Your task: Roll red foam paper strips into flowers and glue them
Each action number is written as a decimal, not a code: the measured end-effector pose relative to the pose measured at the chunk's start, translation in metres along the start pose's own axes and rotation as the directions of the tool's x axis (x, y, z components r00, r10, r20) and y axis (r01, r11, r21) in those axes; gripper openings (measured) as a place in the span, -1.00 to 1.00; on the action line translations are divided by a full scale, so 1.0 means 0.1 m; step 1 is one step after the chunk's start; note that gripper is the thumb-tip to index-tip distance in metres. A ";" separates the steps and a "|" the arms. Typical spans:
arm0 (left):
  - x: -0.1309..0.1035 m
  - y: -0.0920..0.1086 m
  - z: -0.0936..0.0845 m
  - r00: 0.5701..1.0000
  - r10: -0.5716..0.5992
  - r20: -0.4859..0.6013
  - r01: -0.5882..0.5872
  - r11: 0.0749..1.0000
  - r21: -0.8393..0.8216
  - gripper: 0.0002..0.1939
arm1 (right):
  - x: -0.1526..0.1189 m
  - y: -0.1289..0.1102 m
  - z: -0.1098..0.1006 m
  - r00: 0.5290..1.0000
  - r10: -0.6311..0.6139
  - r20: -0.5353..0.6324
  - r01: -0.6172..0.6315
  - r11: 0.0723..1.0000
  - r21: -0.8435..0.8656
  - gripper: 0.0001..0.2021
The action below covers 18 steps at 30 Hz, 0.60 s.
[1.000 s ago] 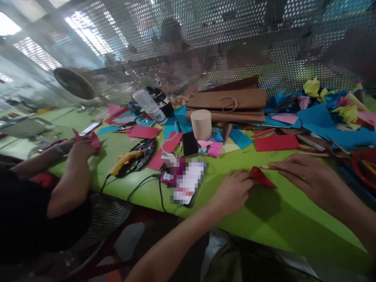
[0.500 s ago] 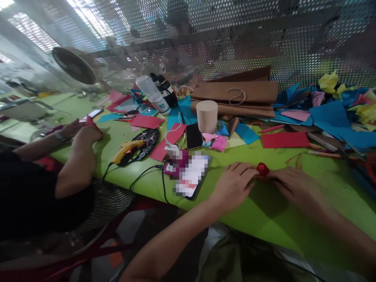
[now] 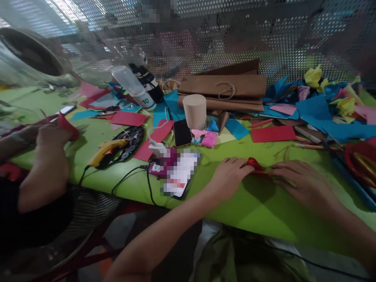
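Observation:
A small piece of folded red paper with a thin reddish strip running out to its right is held just above the green table. The fingertips of my left hand are closed on the red piece from the left side. At the other end, the strip reaches the fingertips of my right hand, which look pinched around it; the exact grip is partly hidden. Left of my forearm lies a phone with a lit screen. Beyond my hands sits a flat red paper rectangle.
A yellow glue gun rests on a black tray, its cord trailing over the table edge. A beige cylinder, a dark phone and brown paper stand behind. Red-handled scissors lie right. A co-worker's hands hold red paper at left.
The view has turned, so the table items sit further left. The red piece is tilted differently, with more of its strip showing between my hands. The co-worker's hands still hold red paper.

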State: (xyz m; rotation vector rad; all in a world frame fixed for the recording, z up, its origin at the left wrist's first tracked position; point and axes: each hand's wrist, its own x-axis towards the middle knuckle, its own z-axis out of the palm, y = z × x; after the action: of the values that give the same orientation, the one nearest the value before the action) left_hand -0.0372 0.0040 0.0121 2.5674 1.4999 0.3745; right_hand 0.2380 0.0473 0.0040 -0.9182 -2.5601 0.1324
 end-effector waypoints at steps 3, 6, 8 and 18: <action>0.00 0.01 -0.01 1.000 0.009 -0.002 -0.009 1.000 0.020 -0.60 | -0.01 -0.01 0.04 1.000 -0.026 0.010 0.027 0.998 -0.058 -0.74; 0.01 0.01 -0.03 1.000 0.013 0.003 -0.013 0.999 0.046 -0.62 | -0.01 -0.04 0.08 0.999 -0.026 0.032 0.029 0.994 -0.106 -0.73; 0.01 0.01 -0.05 1.000 0.011 0.011 -0.012 0.998 0.070 -0.65 | 0.00 -0.06 0.09 0.998 -0.027 0.049 0.033 0.992 -0.122 -0.72; 0.04 0.05 -0.03 0.996 0.077 0.044 -0.080 0.993 0.082 -0.73 | 0.10 -0.14 0.08 0.990 0.134 0.043 -0.134 0.991 -0.016 -0.70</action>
State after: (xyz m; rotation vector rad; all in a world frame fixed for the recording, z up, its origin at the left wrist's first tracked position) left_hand -0.0317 0.0044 0.0167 2.6874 1.4333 0.2727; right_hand 0.2196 0.0428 0.0034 -1.1042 -2.5413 0.1774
